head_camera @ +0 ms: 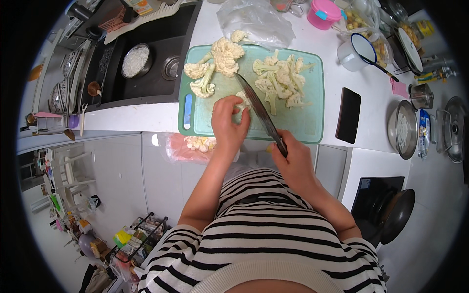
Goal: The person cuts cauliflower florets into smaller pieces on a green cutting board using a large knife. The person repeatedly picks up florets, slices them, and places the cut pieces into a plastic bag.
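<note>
My right hand (pixel 297 156) grips the handle of a kitchen knife (pixel 261 110), its dark blade slanting up and left across a green cutting board (pixel 307 126). Left of the blade, my left hand (pixel 229 119) pinches a small cauliflower floret (pixel 243 99) against the board; my fingers partly cover it. Larger cauliflower pieces (pixel 225 56) lie at the board's upper left, with a stalked floret (pixel 203 83) just below them. On the right half rests a heap of cut florets (pixel 282 78).
Left of the board is a dark sink (pixel 157 88) holding a bowl of white food (pixel 135 61). A clear plastic bag (pixel 256 22) lies behind the board. Rightward are a phone (pixel 348 115), an enamel mug (pixel 355 53) and a metal bowl (pixel 403 130). Below the counter edge hangs a pink bag of scraps (pixel 179 148).
</note>
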The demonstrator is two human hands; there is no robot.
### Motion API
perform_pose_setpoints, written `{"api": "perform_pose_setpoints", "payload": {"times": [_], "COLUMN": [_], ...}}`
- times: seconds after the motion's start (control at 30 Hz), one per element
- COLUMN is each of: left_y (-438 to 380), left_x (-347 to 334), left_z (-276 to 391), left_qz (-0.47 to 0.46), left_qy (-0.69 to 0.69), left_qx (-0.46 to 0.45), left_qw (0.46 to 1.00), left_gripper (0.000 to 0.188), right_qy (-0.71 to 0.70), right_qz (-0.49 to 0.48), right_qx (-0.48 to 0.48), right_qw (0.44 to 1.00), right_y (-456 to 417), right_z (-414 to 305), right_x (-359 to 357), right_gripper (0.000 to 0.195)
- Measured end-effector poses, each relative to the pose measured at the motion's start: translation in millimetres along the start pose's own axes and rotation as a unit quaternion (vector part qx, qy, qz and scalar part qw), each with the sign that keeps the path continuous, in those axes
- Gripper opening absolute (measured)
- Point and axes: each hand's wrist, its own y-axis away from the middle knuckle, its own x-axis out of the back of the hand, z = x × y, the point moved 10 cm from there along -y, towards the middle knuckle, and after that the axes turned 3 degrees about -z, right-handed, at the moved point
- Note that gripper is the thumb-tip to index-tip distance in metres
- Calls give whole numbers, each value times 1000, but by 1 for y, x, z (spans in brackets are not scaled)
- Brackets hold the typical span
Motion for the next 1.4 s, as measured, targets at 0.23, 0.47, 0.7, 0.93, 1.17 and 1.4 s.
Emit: {"api": "perform_pose_setpoints", "payload": {"times": [0.23,0.47,0.7,0.93,1.17,1.4], "left_y": [-2,0,1,2,0,3], "left_x": [5,3,-1,-1,0,-2], "left_z": [1,-4,-6,-10,-9,-12], "left_qz": [29,50,31,34,29,37], "left_qy": [55,67,49,67,86,76], "left_qx": [26,72,67,89,107,108], "left_qw": [998,994,996,993,990,991], "left_gripper": [20,18,18,20,20,17], "right_qy": [25,30,51,65,79,78], "right_qz": [-11,-7,-20,-35,-21,-14], "right_qx": [14,16,-3,-20,5,6], "right_qw": [1000,999,999,997,997,997], "right_y": [2,5,3,-3,-8,-15], "right_z": [-6,-5,-5,-5,-11,-7], "right_x": [-4,-8,-14,-19,-19,-22], "right_gripper": [31,33,33,32,29,27]}}
